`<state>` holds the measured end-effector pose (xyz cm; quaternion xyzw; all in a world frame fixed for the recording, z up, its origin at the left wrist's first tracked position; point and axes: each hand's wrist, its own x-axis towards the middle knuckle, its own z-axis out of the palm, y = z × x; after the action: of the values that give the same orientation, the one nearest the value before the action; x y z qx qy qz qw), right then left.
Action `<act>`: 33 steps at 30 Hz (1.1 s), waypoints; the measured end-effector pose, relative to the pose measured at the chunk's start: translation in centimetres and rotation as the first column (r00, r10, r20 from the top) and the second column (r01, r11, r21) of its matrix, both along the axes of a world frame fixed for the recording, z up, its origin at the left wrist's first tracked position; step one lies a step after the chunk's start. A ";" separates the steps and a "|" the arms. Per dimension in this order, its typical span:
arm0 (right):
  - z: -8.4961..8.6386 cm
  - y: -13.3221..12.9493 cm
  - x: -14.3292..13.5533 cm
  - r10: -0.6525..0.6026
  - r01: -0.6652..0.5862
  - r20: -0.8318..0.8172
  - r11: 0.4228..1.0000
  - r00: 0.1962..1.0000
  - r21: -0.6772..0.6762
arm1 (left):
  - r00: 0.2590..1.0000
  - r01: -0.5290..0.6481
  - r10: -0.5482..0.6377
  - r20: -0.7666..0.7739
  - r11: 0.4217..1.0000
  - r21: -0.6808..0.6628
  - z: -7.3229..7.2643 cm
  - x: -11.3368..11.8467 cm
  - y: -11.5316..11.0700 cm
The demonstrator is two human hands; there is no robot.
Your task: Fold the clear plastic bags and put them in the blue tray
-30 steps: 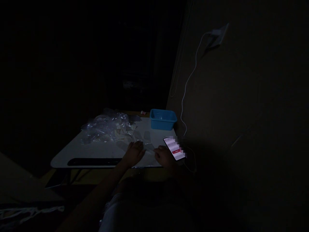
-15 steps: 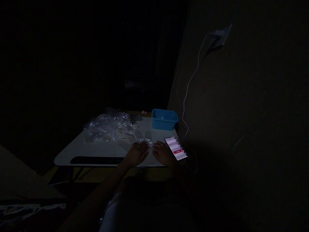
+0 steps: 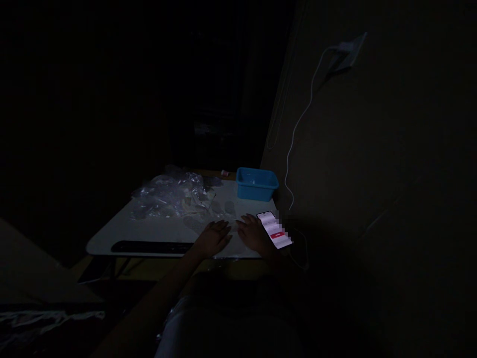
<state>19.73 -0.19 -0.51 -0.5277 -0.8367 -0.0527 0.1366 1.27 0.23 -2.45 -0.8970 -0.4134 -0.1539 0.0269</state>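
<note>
Near the front edge of the white table (image 3: 108, 231), my left hand (image 3: 214, 239) lies palm down with its fingers stretched forward. Beside it on the right, my right hand (image 3: 251, 234) is also flat, fingers extended and slightly apart. Between and under the hands there seems to be a thin clear plastic sheet or bag (image 3: 234, 227); its outline is hard to make out in the dark. A lit phone (image 3: 274, 229) lies just right of my right hand. Beyond my left hand is a crumpled heap of clear plastic (image 3: 167, 194).
A blue plastic basin (image 3: 257, 191) stands at the table's back right corner. A small pink-and-white item (image 3: 224, 173) lies behind the table. A white cable (image 3: 298, 122) hangs from the wall socket (image 3: 348, 52). A dark slot (image 3: 152, 246) runs along the front edge.
The shiny wrinkles in the plastic ahead of my fingers have flattened. Both hands stay in nearly the same place, palms down. The whole view has shifted slightly.
</note>
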 end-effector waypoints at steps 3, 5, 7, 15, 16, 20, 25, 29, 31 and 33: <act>-0.1 0.0 0.4 0.029 -0.029 -0.011 1.000 1.000 -0.005 | 1.000 -0.012 0.012 0.007 1.000 -0.005 0.0 0.0 0.0; -0.2 0.0 0.7 0.058 -0.058 -0.019 0.998 0.998 -0.013 | 1.000 -0.015 0.015 0.011 1.000 -0.003 0.0 0.0 0.0; -0.2 -0.2 1.0 0.077 -0.077 -0.031 0.997 0.997 -0.017 | 1.000 -0.013 0.013 0.013 1.000 0.002 0.2 0.0 -0.1; 0.1 -0.6 2.2 0.125 -0.127 -0.076 0.991 0.989 -0.029 | 1.000 -0.017 0.017 0.007 1.000 0.011 0.4 0.1 -0.3; 0.1 -0.7 2.3 0.130 -0.132 -0.077 0.991 0.989 -0.033 | 1.000 -0.014 0.014 0.013 1.000 0.010 0.4 0.0 -0.3; -0.1 -0.8 2.6 0.143 -0.146 -0.083 0.988 0.986 -0.040 | 0.998 -0.035 0.037 0.059 0.999 -0.028 0.8 -0.4 0.1; -0.6 -1.0 2.6 0.144 -0.147 -0.085 0.989 0.986 -0.024 | 0.996 -0.076 0.078 0.033 0.996 -0.036 2.6 0.4 1.5; -0.7 -1.3 2.4 0.128 -0.129 -0.080 0.992 0.989 -0.014 | 0.998 -0.009 0.006 -0.065 0.999 -0.052 2.0 2.3 2.7; -0.7 -1.5 2.4 0.126 -0.126 -0.078 0.992 0.989 -0.001 | 0.995 -0.008 0.001 -0.103 0.998 -0.070 1.0 2.7 3.0; -0.7 -1.7 2.6 0.132 -0.132 -0.074 0.991 0.988 0.016 | 0.993 -0.023 0.014 -0.114 0.997 -0.076 0.2 2.7 3.2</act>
<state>22.28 -1.85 -1.24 -0.4720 -0.8638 -0.0283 0.1739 3.97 3.41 -2.22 -0.9009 -0.4251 -0.0864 0.0170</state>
